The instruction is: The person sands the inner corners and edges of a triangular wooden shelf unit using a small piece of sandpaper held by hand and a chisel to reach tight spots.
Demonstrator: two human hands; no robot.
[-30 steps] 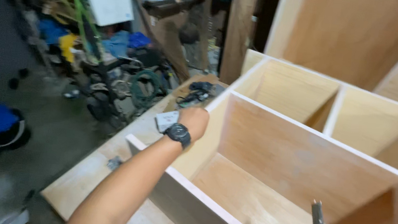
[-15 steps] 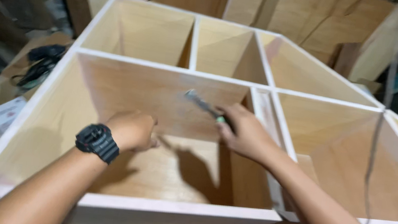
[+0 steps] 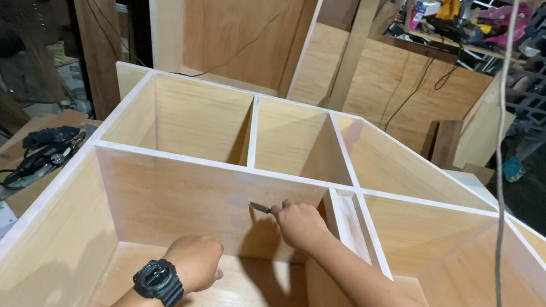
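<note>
Now our right hand [image 3: 302, 225] grips putty knife [image 3: 259, 207], blade against plywood cabinet [image 3: 211, 201] back panel, grey filler patch beside blade; left hand [image 3: 194, 260] clenched, empty, below. Most of the panel looks unfilled.

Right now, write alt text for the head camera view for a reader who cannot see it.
A person's right hand presses a small metal blade against the back panel of an open compartment in a pale plywood cabinet, while the left hand, with a black wristwatch, rests inside it. Plywood sheets lean behind in a cluttered workshop.
</note>
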